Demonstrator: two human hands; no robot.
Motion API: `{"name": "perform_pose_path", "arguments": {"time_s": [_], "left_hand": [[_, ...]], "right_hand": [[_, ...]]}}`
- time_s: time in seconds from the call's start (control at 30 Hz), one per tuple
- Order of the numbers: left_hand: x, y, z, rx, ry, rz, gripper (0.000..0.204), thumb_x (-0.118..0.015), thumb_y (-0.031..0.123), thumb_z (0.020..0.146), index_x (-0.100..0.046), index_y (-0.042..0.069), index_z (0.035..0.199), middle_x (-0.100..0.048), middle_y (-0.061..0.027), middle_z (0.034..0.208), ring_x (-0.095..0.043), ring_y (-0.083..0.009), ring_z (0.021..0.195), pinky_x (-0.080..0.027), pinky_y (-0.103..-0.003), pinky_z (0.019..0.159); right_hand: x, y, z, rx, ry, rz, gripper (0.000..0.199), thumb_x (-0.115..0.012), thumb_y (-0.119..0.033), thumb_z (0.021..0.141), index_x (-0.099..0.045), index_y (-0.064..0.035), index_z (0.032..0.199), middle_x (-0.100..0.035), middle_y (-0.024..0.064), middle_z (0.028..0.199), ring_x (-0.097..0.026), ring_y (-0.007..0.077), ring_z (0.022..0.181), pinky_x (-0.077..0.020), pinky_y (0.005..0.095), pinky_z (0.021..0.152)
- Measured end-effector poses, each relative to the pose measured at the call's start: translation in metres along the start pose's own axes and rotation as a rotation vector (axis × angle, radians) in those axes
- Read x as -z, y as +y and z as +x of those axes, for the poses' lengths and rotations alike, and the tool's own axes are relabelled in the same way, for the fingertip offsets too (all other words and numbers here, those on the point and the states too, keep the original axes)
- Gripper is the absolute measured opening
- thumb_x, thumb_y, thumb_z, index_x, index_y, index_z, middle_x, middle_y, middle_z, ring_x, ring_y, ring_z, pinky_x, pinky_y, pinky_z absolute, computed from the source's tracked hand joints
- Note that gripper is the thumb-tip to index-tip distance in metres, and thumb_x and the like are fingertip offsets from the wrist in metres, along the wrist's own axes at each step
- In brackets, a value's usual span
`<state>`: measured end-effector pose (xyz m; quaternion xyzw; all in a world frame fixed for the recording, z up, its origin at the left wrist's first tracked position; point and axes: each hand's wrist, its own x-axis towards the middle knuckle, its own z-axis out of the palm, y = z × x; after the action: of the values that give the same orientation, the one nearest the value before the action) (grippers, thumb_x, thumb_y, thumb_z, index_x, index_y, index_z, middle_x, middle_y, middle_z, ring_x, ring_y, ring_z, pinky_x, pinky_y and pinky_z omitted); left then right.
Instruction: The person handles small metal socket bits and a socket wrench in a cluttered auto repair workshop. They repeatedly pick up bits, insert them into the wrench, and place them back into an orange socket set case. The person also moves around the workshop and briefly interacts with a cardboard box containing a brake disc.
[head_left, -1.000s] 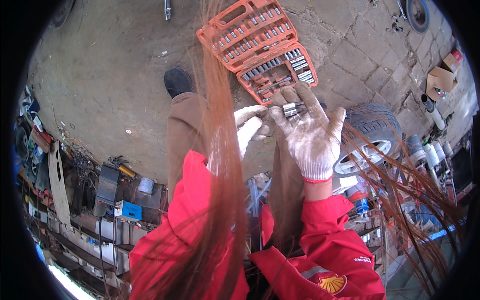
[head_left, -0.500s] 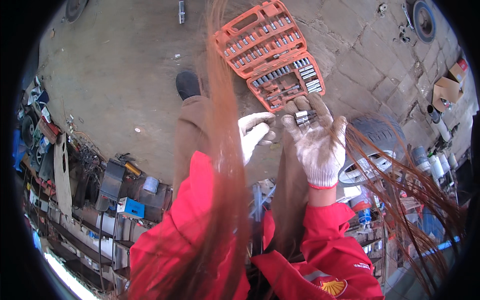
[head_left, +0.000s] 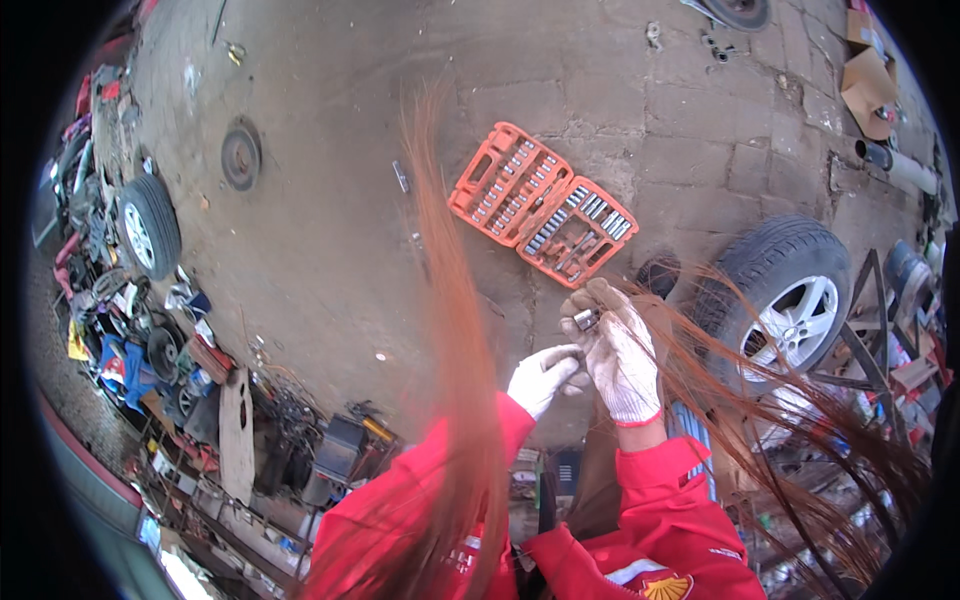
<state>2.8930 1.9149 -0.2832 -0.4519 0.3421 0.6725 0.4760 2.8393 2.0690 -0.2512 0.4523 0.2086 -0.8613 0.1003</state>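
My right hand (head_left: 622, 363), in a white knit glove with soiled fingertips, is curled round a short shiny metal socket (head_left: 586, 319). Just left of it and lower, my gloved left hand (head_left: 545, 380) has its fingers drawn together, tips close to the right thumb. Whether anything is in that pinch is hidden. Beyond both hands, an orange socket set case (head_left: 570, 178) lies unfolded on the floor, with rows of sockets and bits in its slots.
To my right a wheel with a silver rim (head_left: 790, 325) stands by a dark metal frame. Another wheel (head_left: 148, 228) and heaped car parts line the left. A small round disc (head_left: 241, 153) and a metal piece (head_left: 401, 176) lie on the floor. A cardboard box (head_left: 868, 92) sits far right.
My view has shifted, so the case appears lower and more of the floor shows. My right fingers have curled in from an open palm, and the left hand has come up close to the right.
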Motion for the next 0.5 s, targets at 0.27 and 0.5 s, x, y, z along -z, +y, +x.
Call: {"name": "perform_pose_path", "arguments": {"time_s": [0.27, 0.5], "left_hand": [[-0.039, -0.024, -0.047, 0.200, -0.149, -0.137, 0.038, -0.056, 0.017, 0.096, -0.048, 0.001, 0.130, -0.059, -0.0086, 0.104, -0.060, -0.0176, 0.086, -0.051, -0.026, 0.070], [-0.134, -0.001, -0.134, 0.099, -0.278, 0.565, 0.040, -0.063, 0.016, 0.092, -0.056, 0.001, 0.129, -0.067, -0.0097, 0.108, -0.066, -0.0175, 0.092, -0.053, -0.030, 0.082]], "right_hand": [[-0.013, -0.065, -0.109, 0.063, 0.050, 0.160, 0.036, -0.054, -0.008, 0.095, -0.048, 0.0005, 0.130, -0.060, 0.0124, 0.116, -0.063, 0.0190, 0.093, -0.0538, 0.0305, 0.076], [0.011, -0.151, -0.209, 0.252, 0.121, 0.079, 0.035, -0.045, 0.001, 0.094, -0.051, 0.0038, 0.129, -0.060, 0.0077, 0.112, -0.058, 0.0121, 0.085, -0.0525, 0.0325, 0.085]]}}
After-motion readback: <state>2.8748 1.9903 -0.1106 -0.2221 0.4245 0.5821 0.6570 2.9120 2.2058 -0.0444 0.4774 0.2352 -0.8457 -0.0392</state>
